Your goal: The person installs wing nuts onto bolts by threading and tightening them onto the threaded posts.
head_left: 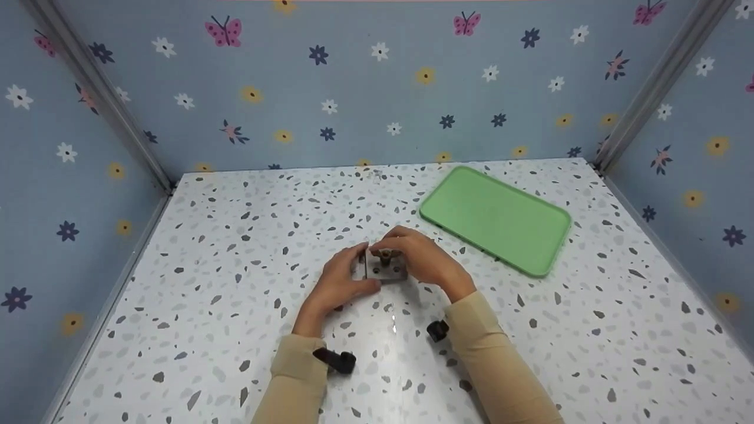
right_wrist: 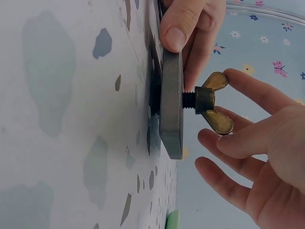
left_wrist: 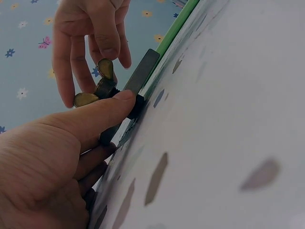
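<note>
A grey metal plate [right_wrist: 171,119] with holes in it lies just above the speckled tabletop. A threaded bolt [right_wrist: 188,100] passes up through it, its dark head [left_wrist: 137,107] showing beneath. On the bolt sits a brass wing nut [right_wrist: 206,99], with a stretch of thread visible between nut and plate. My left hand [head_left: 341,280] grips the plate by its edges, thumb at the near side and fingers at the far side. My right hand [head_left: 427,256] has its index finger and thumb at the two wings of the nut; its other fingers hang spread beside it.
A green tray [head_left: 498,221] lies at the back right of the speckled table [head_left: 235,265]. Blue flower-patterned walls [head_left: 377,88] enclose the table at the back and both sides. Black straps with small cameras [head_left: 341,360] are on both wrists.
</note>
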Tool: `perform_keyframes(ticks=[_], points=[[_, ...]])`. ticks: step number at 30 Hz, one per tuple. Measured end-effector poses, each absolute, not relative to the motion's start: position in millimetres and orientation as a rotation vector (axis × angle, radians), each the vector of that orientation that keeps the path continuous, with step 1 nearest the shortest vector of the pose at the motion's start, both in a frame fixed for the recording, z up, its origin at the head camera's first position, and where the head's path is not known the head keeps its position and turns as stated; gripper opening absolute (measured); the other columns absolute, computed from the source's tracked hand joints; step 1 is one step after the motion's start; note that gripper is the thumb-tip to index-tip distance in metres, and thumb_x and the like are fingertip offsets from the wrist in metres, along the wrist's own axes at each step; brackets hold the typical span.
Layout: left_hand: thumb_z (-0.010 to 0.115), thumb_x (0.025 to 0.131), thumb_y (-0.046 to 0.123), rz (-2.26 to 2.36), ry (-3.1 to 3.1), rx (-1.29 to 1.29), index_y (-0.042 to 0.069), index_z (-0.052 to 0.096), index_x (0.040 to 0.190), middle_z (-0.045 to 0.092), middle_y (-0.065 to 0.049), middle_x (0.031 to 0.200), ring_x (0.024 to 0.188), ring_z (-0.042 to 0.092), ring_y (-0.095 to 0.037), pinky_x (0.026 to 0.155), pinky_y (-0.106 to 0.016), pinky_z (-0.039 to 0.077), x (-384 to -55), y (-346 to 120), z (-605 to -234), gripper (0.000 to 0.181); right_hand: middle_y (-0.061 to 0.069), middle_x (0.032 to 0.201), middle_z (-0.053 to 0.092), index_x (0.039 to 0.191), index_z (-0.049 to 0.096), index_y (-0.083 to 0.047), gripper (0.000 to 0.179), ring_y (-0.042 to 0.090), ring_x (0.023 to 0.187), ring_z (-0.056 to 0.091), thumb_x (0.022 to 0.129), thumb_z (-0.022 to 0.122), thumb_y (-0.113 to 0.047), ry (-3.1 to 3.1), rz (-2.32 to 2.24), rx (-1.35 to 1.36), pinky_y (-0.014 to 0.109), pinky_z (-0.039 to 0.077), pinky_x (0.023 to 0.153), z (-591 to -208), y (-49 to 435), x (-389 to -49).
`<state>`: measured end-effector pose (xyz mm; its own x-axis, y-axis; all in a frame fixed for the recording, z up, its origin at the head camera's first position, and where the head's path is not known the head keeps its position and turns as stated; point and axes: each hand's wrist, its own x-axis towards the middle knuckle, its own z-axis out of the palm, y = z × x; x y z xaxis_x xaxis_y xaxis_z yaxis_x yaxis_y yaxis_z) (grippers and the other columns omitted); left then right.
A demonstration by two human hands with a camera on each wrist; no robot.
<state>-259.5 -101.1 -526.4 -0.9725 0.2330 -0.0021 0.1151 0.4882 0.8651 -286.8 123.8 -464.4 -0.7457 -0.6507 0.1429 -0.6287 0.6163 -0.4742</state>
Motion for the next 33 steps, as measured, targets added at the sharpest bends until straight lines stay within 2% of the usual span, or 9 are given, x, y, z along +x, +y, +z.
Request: perform_keyframes(ticks=[12,16,20,33], points=[[0.091,0.081,0.027,1.504,2.596,0.284,0.019,0.043,0.163,0.047,-0.007,0.164,0.152,0.04,-0.034,0.126,-0.058,0.03,-258.7,-101.2,-526.8,0.095,0.006,0.131,0.067,0.141,0.071,-0.017,0.067,0.026,0.123,0.064,0.091,0.054,0.024,2.781,-0.77,-1.064,0.042,0.05,0.114,-462.6,123.0,-285.2],[0.09,0.082,0.027,1.507,2.608,0.323,0.015,0.044,0.163,0.047,-0.01,0.163,0.151,0.04,-0.036,0.126,-0.059,0.03,-259.1,-102.1,-527.0,0.094,0.007,0.132,0.067,0.143,0.069,-0.016,0.069,0.026,0.125,0.063,0.089,0.054,0.025,2.785,-0.75,-1.059,0.041,0.049,0.115,-462.1,123.4,-285.0],[0.09,0.082,0.026,1.507,2.628,0.369,0.011,0.045,0.161,0.049,-0.012,0.162,0.151,0.041,-0.038,0.126,-0.058,0.029,-260.2,-102.9,-528.0,0.092,0.009,0.133,0.067,0.145,0.067,-0.013,0.065,0.027,0.126,0.063,0.092,0.054,0.022,2.797,-0.728,-1.063,0.04,0.049,0.115,-461.9,124.0,-284.5],[0.09,0.083,0.028,1.49,2.623,0.344,0.016,0.045,0.162,0.048,-0.01,0.163,0.153,0.038,-0.036,0.127,-0.057,0.027,-260.2,-102.9,-528.3,0.092,0.01,0.133,0.067,0.147,0.065,-0.011,0.054,0.027,0.126,0.063,0.098,0.06,0.013,2.799,-0.724,-1.064,0.041,0.05,0.114,-461.5,124.4,-285.0]])
